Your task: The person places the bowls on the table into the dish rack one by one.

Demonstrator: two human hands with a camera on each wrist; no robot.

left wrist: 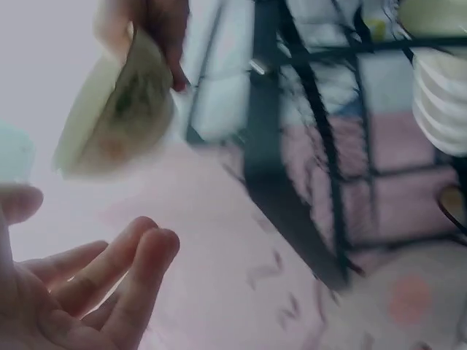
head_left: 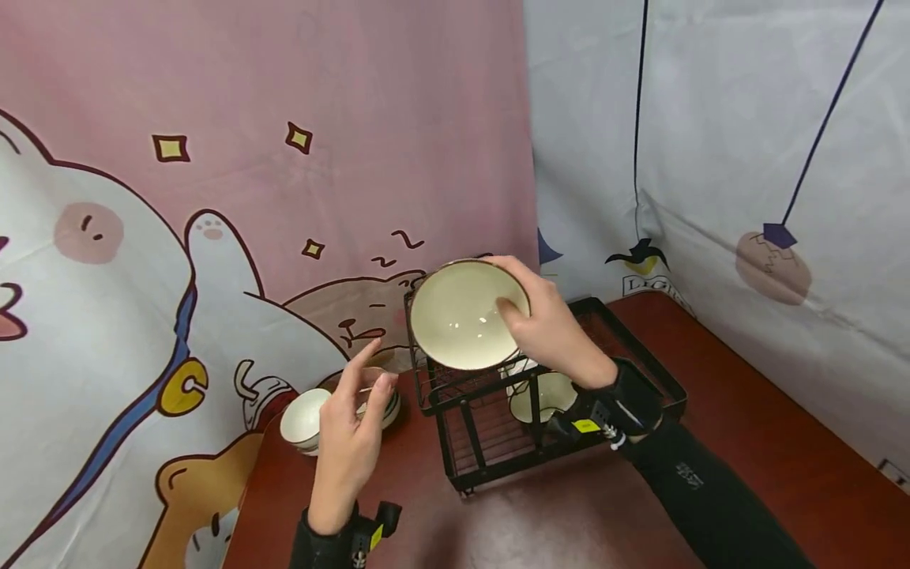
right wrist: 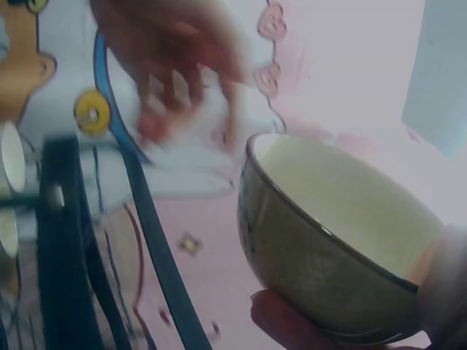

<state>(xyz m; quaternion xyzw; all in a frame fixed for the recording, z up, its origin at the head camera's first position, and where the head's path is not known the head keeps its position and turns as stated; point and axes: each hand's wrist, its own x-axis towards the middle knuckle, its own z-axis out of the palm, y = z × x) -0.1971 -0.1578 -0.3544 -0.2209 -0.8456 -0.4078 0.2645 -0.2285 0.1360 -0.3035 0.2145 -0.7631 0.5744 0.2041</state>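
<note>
A cream bowl with a thin dark rim (head_left: 462, 320) is tilted so its inside faces the head camera. My right hand (head_left: 554, 320) grips it by the right side, thumb inside and fingers behind. In the right wrist view the bowl (right wrist: 328, 248) shows its olive outer side. To the left, my left hand (head_left: 353, 431) is raised with fingers spread and loosely bent, apart from the bowl, holding nothing. Below the bowl stands a black two-tier wire rack (head_left: 490, 474); another cream bowl (head_left: 543, 397) sits on its lower level.
A white bowl (head_left: 304, 419) stands on the reddish-brown table (head_left: 554, 518) left of the rack, with another bowl (head_left: 391, 408) partly behind my left hand. Printed cloth walls (head_left: 398, 142) rise behind and at the right.
</note>
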